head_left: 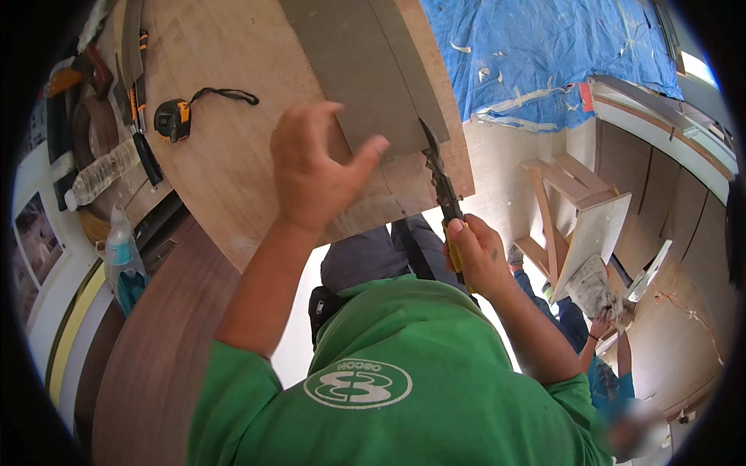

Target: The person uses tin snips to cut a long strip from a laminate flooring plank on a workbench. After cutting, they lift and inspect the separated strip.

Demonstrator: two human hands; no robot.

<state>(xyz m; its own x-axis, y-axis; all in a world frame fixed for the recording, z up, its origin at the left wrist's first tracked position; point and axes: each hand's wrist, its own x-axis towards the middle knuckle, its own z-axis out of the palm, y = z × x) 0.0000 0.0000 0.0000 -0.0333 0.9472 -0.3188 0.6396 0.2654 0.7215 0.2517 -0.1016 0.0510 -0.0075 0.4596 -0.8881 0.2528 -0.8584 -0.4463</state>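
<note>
A grey flat sheet [365, 78] with a dark line along its length lies on a plywood board [233, 46]. Its near end lies toward me, short of the board's near edge. My right hand [474, 248] is closed round the yellow handles of tin snips [441, 182]. The dark jaws point away from me and lie over the sheet's near right part; whether they bite into it I cannot tell. My left hand [315, 159] hovers at the sheet's left edge, thumb and fingers apart, with nothing in it.
A tape measure [172, 119] with a black strap lies left on the board, near a utility knife [144, 151]. Further left is a plastic bottle [105, 175]. Blue sheeting [536, 54] covers the far right. At lower right, another person [614, 373] works beside a wooden frame [571, 194].
</note>
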